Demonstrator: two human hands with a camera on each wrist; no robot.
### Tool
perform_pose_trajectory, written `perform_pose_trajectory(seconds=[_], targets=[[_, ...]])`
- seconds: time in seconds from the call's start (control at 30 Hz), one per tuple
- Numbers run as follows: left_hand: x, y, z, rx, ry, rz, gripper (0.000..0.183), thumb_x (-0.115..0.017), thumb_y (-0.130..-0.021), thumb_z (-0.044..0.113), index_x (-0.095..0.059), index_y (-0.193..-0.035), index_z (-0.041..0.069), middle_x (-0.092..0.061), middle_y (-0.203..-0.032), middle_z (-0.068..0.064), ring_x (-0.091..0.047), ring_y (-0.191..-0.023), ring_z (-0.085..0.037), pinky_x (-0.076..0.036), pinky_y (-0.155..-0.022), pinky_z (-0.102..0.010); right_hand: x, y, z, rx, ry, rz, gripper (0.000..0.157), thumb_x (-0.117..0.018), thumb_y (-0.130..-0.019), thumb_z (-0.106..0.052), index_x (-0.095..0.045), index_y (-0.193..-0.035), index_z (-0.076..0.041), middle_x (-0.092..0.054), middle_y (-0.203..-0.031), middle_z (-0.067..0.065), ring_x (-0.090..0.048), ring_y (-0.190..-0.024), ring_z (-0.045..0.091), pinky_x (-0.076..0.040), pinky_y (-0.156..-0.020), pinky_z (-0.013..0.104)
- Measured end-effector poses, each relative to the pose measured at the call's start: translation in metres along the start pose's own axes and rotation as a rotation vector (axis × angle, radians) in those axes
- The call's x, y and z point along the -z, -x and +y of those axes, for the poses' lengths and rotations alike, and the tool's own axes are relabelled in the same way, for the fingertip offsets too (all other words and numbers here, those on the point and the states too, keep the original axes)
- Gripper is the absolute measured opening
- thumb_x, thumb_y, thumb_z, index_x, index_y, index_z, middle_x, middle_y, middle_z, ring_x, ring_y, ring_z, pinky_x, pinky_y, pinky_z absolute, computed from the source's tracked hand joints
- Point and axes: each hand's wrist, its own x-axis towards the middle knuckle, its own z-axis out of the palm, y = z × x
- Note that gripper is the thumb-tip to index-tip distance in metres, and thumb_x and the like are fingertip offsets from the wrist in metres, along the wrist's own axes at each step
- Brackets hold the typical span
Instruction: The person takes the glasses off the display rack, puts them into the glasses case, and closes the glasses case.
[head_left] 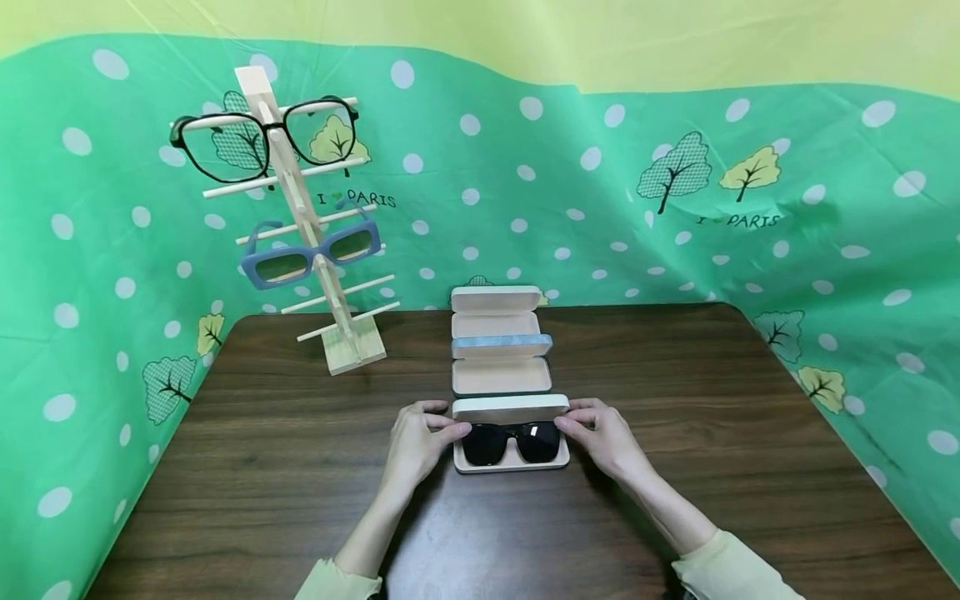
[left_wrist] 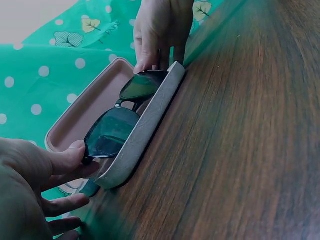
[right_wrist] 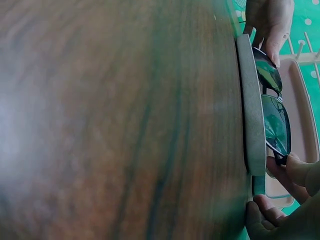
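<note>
Black sunglasses (head_left: 486, 445) with dark lenses sit in the lower half of an opened pale glasses case (head_left: 513, 468) at the front of the row. My left hand (head_left: 422, 442) pinches their left end between thumb and fingers. At the opposite end my right hand (head_left: 606, 435) pinches the frame the same way. In the left wrist view the sunglasses (left_wrist: 112, 132) rise above the case's front wall (left_wrist: 150, 127), lenses facing outward. The right wrist view shows the right thumb (right_wrist: 297, 170) on the corner of the frame.
Behind stand two more opened cases, one with a blue lid edge (head_left: 501, 346), the other a pale case (head_left: 495, 324). At the back left, a wooden display rack (head_left: 300, 208) holds black-rimmed glasses (head_left: 275, 127) and blue-framed glasses (head_left: 318, 253). A dotted green cloth (head_left: 465, 167) hangs behind the wooden table (head_left: 300, 467).
</note>
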Motion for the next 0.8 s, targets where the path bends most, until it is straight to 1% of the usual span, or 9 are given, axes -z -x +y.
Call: perform_pose_trajectory(seconds=[0.1, 0.33, 0.4, 0.6, 0.8], targets=[[-0.0004, 0.0004, 0.0005, 0.000, -0.024, 0.000, 0.020, -0.086, -0.082, 0.030, -0.084, -0.080, 0.010, -0.074, -0.124, -0.010, -0.057, -0.129, -0.037, -0.043, -0.107, -0.056, -0.0008, -0.0010, 0.0012, 0.007, 0.017, 0.011, 0.019, -0.070, -0.098, -0.017, -0.081, -0.097, -0.002, -0.065, -0.132, 0.024, -0.061, -0.126, 0.042, -0.045, -0.108, 0.058], [-0.0034, 0.0010, -0.0012, -0.044, -0.092, 0.032, 0.019, -0.086, -0.081, 0.032, -0.084, -0.077, 0.013, -0.075, -0.121, -0.011, -0.060, -0.124, -0.036, -0.047, -0.102, -0.055, -0.0021, -0.0023, 0.0021, 0.013, 0.053, 0.035, 0.017, -0.072, -0.097, -0.018, -0.081, -0.094, -0.004, -0.068, -0.128, 0.022, -0.063, -0.121, 0.040, -0.047, -0.105, 0.056], [-0.0035, 0.0001, -0.0017, -0.046, -0.099, 0.039, 0.020, -0.086, -0.080, 0.032, -0.084, -0.077, 0.013, -0.075, -0.121, -0.010, -0.060, -0.123, -0.036, -0.047, -0.102, -0.054, -0.0024, -0.0024, 0.0013, 0.011, 0.057, 0.041, 0.017, -0.072, -0.096, -0.018, -0.081, -0.093, -0.004, -0.068, -0.128, 0.021, -0.064, -0.120, 0.039, -0.048, -0.104, 0.056], [-0.0036, -0.0032, -0.0029, -0.016, -0.077, 0.053, 0.021, -0.088, -0.078, 0.032, -0.083, -0.074, 0.013, -0.075, -0.119, -0.009, -0.060, -0.122, -0.035, -0.047, -0.101, -0.052, -0.0031, -0.0040, -0.0005, 0.012, 0.072, 0.078, 0.015, -0.075, -0.094, -0.019, -0.081, -0.088, -0.006, -0.071, -0.122, 0.019, -0.066, -0.117, 0.038, -0.049, -0.102, 0.055], [-0.0031, -0.0065, -0.0023, 0.027, -0.038, 0.055, 0.021, -0.089, -0.077, 0.032, -0.081, -0.070, 0.014, -0.074, -0.120, -0.009, -0.058, -0.125, -0.033, -0.046, -0.105, -0.050, -0.0036, -0.0056, -0.0014, -0.004, 0.079, 0.110, 0.013, -0.077, -0.092, -0.019, -0.082, -0.084, -0.009, -0.074, -0.119, 0.017, -0.068, -0.115, 0.036, -0.050, -0.101, 0.054]])
